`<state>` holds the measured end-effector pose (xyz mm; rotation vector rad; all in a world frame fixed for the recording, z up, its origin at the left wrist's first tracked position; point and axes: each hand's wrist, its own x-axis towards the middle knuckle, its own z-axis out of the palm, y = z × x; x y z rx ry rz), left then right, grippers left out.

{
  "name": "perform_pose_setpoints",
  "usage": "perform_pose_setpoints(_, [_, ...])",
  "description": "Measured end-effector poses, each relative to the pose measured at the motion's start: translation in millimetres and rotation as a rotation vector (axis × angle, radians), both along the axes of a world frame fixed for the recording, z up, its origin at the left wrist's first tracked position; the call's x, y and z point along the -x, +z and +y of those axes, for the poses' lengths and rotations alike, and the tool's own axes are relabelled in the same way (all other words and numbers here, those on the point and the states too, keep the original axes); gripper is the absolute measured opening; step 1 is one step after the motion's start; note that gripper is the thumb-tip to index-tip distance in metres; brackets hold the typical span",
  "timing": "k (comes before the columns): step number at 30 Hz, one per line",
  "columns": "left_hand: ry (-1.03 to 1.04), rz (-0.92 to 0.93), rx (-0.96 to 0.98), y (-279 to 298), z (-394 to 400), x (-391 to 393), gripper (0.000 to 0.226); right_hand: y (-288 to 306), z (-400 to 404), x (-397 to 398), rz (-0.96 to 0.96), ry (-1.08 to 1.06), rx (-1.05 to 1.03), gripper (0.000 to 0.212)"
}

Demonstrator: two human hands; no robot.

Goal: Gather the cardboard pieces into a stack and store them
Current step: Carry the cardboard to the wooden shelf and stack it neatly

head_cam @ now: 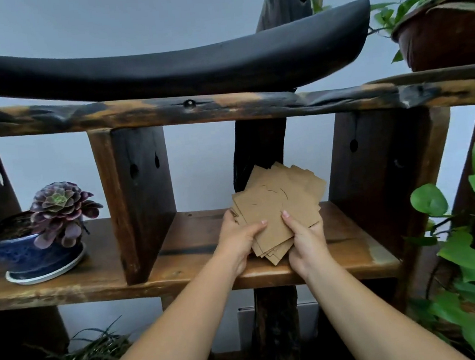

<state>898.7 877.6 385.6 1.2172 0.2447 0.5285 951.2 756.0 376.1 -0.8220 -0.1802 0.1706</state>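
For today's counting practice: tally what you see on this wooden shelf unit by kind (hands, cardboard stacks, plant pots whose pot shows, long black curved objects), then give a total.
Hands: 2, left hand and right hand
Cardboard stack: 1
Plant pots: 2, blue pot and brown pot
Black curved object: 1
Total: 6

Your single view: head camera, wide-angle, facing forward and slightly down at wooden shelf (268, 272) from close range. Your forearms enter from bottom edge. Edges bow from lens. No second view to share scene.
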Motion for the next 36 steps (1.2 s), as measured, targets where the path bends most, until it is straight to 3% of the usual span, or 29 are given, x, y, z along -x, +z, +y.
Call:
perform_pose_setpoints(5, [0.067,-0.094,-0.17,3,10,7,0.063,6,-23,-9,-0.065,0.141,0.097,0.066])
perform_pose_setpoints(7, [0.094,-0.077,-0.301,7,19,11,0.059,11,-32,-16,-0.093,0.101,0.171,0.084])
perform_pose_setpoints(10, [0.075,-0.039,-0.487,14,31,14,0.056,21,-44,-30,-0.278,-0.035,0.487,0.116])
perform_pose_setpoints(14, [0.003,-0.011,-0.627,19,37,11,0.061,34,-45,-44,-0.622,-0.128,0.931,0.128])
perform_pose_setpoints(21, [-0.031,0.006,-0.647,1,36,4,0.059,11,-55,-58,-0.662,-0.078,0.981,0.115])
perform_pose_setpoints(30, [-0.035,0.045,-0.644,-11,37,1,0.058,-5,-50,-56,-0.647,-0.191,1.067,0.087])
perform_pose_setpoints(34, [-0.002,0.043,-0.634,-10,39,2,0.078,-4,-49,-54,-0.647,-0.147,1.056,0.107])
perform_pose_setpoints(36, [0.004,0.038,-0.652,-10,38,3,0.075,-4,-49,-53,-0.659,-0.124,1.06,0.12])
